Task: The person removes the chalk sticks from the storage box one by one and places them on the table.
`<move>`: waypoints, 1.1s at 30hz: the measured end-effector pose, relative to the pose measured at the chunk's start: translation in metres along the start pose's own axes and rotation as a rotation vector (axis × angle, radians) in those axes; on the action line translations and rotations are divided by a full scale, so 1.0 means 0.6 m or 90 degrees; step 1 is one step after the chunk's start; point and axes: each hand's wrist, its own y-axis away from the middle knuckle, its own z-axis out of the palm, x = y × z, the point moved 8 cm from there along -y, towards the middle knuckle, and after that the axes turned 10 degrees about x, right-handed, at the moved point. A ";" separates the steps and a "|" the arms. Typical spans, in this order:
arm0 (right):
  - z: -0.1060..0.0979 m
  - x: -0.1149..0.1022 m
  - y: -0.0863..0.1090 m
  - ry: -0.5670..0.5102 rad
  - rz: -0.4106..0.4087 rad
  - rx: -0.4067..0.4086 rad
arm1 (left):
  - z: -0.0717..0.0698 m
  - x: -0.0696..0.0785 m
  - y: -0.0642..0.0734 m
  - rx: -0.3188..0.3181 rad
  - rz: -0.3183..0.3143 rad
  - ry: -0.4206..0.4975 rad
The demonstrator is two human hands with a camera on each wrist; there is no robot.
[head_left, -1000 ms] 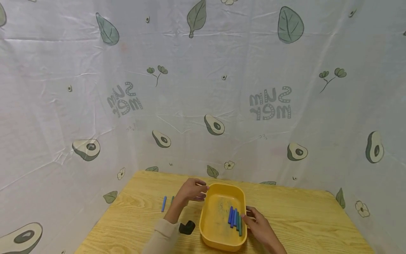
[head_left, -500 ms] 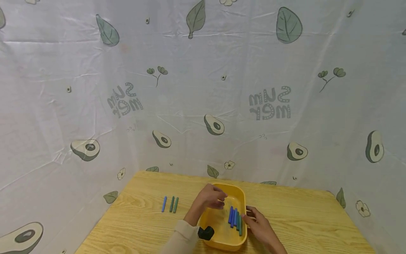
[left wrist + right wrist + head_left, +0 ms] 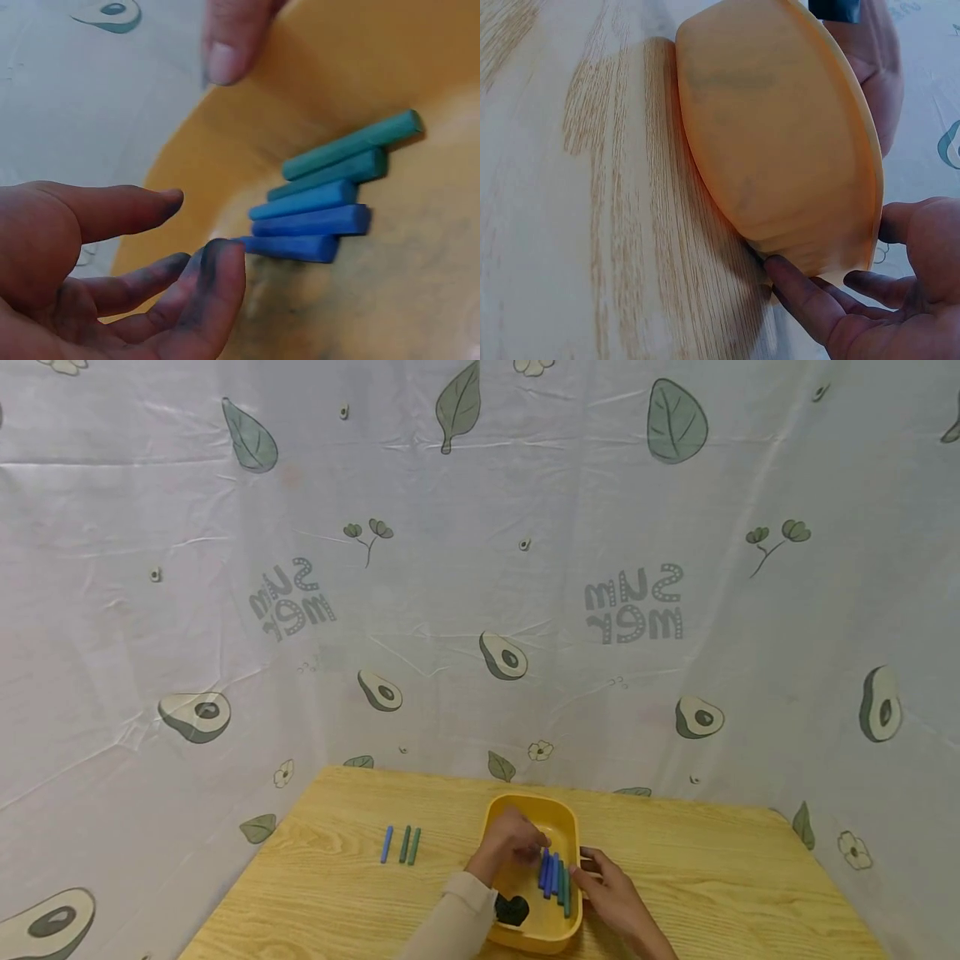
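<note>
A yellow plastic tray point(image 3: 542, 802) stands on the table, its floor smudged dark. Inside, by its right wall, several blue and green pastel sticks point(image 3: 555, 878) lie side by side. My left hand point(image 3: 513, 837) is over the tray, just left of the sticks. In the left wrist view its thumb and fingers are apart, with dark-stained fingertips point(image 3: 225, 259) right at the end of the nearest blue stick point(image 3: 294, 247); nothing is between them. My right hand point(image 3: 613, 893) grips the tray's right side, thumb at the rim, fingers point(image 3: 802, 289) against the outside wall.
A blue stick point(image 3: 387, 844) and two green sticks point(image 3: 409, 845) lie apart on the wooden table point(image 3: 315, 893), left of the tray. A patterned curtain point(image 3: 450, 568) rises behind the table. A dark strap point(image 3: 512, 910) shows at my left wrist.
My left hand has moved right from the tray's left rim to over its inside, near the sticks, uncovering the green sticks on the table. The right hand has stayed at the tray's side.
</note>
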 end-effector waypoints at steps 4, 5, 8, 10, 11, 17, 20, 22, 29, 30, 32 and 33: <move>0.002 0.001 0.000 -0.003 0.002 -0.001 | 0.010 -0.010 0.000 0.004 -0.005 -0.005; 0.002 0.001 0.000 -0.002 0.003 0.000 | 0.011 -0.011 0.002 0.004 -0.008 -0.002; 0.002 -0.001 0.001 -0.005 0.003 -0.001 | 0.012 -0.007 0.012 0.008 -0.013 0.002; 0.002 -0.002 0.001 -0.003 0.002 0.000 | 0.014 -0.005 0.013 0.017 -0.016 -0.002; 0.001 -0.002 0.001 -0.001 0.000 0.001 | 0.014 -0.003 0.013 0.025 -0.013 -0.008; 0.002 -0.001 0.000 0.006 0.001 -0.002 | 0.020 -0.005 0.007 0.069 -0.004 -0.094; 0.002 0.000 0.000 0.010 0.000 -0.002 | 0.024 -0.010 0.003 0.076 0.002 -0.122; 0.002 -0.001 0.000 0.014 -0.003 -0.001 | 0.026 -0.014 0.000 0.074 0.002 -0.114; 0.002 -0.003 -0.001 0.020 -0.004 -0.001 | 0.026 -0.017 -0.004 0.059 0.002 -0.084; 0.002 -0.003 -0.001 0.020 -0.004 -0.001 | 0.025 -0.016 -0.003 0.058 0.003 -0.081; 0.003 -0.003 0.000 0.022 -0.003 -0.002 | 0.024 -0.015 -0.002 0.056 0.004 -0.074; 0.003 -0.003 0.000 0.023 -0.002 -0.002 | 0.023 -0.016 -0.002 0.053 0.002 -0.067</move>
